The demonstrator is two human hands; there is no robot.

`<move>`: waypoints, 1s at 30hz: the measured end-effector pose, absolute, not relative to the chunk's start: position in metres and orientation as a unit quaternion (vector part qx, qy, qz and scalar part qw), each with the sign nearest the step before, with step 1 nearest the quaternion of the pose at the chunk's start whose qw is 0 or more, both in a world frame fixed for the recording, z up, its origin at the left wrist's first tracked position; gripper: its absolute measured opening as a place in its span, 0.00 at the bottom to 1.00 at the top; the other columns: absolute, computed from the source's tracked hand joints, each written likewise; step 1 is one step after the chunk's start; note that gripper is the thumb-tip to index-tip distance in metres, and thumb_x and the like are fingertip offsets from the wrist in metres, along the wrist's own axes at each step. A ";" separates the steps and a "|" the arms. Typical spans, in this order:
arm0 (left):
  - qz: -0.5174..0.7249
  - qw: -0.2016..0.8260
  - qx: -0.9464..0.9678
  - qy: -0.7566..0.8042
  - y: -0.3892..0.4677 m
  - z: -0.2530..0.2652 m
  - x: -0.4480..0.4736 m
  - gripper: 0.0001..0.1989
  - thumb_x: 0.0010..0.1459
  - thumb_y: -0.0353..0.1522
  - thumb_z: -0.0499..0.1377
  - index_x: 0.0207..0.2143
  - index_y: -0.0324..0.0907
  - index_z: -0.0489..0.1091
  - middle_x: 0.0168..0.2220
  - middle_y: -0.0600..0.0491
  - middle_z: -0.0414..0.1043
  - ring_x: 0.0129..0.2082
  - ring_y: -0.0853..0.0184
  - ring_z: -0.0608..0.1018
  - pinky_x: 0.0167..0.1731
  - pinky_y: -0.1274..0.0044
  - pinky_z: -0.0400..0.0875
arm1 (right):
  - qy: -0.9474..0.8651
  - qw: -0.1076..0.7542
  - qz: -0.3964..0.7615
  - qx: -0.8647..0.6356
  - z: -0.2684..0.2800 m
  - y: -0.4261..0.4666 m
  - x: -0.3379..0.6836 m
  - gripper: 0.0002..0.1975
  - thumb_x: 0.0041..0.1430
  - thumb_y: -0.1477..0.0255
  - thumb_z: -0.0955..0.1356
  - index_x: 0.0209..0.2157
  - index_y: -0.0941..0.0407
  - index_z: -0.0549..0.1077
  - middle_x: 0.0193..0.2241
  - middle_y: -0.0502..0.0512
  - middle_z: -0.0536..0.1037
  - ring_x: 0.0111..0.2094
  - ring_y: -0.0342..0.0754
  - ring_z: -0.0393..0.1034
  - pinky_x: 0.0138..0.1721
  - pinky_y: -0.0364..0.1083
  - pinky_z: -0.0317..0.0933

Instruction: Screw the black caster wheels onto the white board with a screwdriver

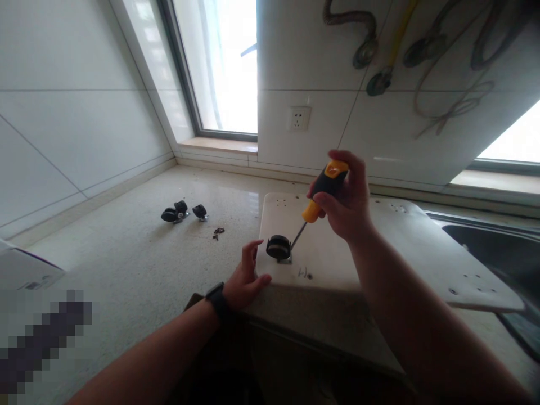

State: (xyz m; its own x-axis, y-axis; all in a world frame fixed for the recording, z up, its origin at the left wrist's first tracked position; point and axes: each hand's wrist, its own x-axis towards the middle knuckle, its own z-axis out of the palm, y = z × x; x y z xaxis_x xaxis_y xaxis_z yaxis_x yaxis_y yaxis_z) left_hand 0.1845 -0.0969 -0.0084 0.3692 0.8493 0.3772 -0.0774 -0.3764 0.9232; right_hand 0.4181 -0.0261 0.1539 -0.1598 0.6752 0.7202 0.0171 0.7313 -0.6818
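Note:
My right hand (348,199) is wrapped round the handle of a yellow and black screwdriver (328,183). Its thin shaft slants down to the metal plate of a black caster wheel (278,247). That caster stands at the near left corner of a white board (329,253), which lies flat. My left hand (247,281), with a dark watch on its wrist, grips this corner, the thumb on the near edge and the fingers bent along the left side. A handwritten mark and a hole show beside the caster. The screwdriver's tip is too small to make out clearly.
On the speckled counter (126,253) to the left lie several loose black casters (179,211) and a small heap of screws (218,232). The board's right end reaches over a metal sink (485,242). A white box (25,267) sits far left; a wall socket (300,118) is behind.

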 end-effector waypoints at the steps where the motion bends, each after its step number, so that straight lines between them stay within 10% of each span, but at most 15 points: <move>1: 0.482 0.486 0.673 0.279 -0.097 -0.008 0.185 0.43 0.62 0.46 0.66 0.67 0.48 0.43 0.62 0.38 0.64 0.60 0.49 0.71 0.60 0.57 0.63 | -0.726 0.584 0.271 -0.241 0.158 -0.028 0.418 0.30 0.59 0.54 0.74 0.60 0.38 0.62 0.32 0.50 0.74 0.26 0.46 0.70 0.20 0.45 0.62; 7: 0.460 0.485 0.678 0.306 -0.096 -0.008 0.184 0.55 0.53 0.44 0.74 0.69 0.48 0.41 0.64 0.37 0.62 0.63 0.45 0.70 0.64 0.53 0.60 | -0.822 0.479 0.231 -0.202 0.188 -0.039 0.418 0.22 0.68 0.69 0.67 0.60 0.48 0.62 0.52 0.57 0.75 0.55 0.54 0.73 0.50 0.54 0.73; 14: 0.463 0.474 0.684 0.307 -0.097 -0.009 0.183 0.52 0.55 0.43 0.73 0.69 0.48 0.41 0.62 0.38 0.63 0.62 0.47 0.70 0.64 0.54 0.60 | -0.815 0.479 0.121 -0.302 0.195 -0.040 0.412 0.28 0.59 0.62 0.76 0.54 0.48 0.60 0.41 0.54 0.74 0.35 0.50 0.73 0.32 0.52 0.71; 24: 0.459 0.456 0.693 0.318 -0.100 -0.009 0.183 0.49 0.57 0.43 0.71 0.68 0.47 0.42 0.62 0.38 0.64 0.60 0.47 0.72 0.61 0.56 0.63 | -0.887 0.362 0.070 -0.279 0.226 -0.057 0.417 0.31 0.61 0.79 0.64 0.66 0.55 0.63 0.61 0.65 0.71 0.53 0.54 0.72 0.49 0.54 0.69; 30: 0.458 0.420 0.711 0.330 -0.097 -0.012 0.183 0.50 0.55 0.49 0.71 0.68 0.45 0.44 0.61 0.39 0.64 0.59 0.46 0.73 0.60 0.53 0.64 | -0.893 0.329 0.018 -0.306 0.239 -0.062 0.419 0.27 0.64 0.65 0.73 0.63 0.56 0.72 0.49 0.61 0.79 0.42 0.50 0.73 0.46 0.51 0.68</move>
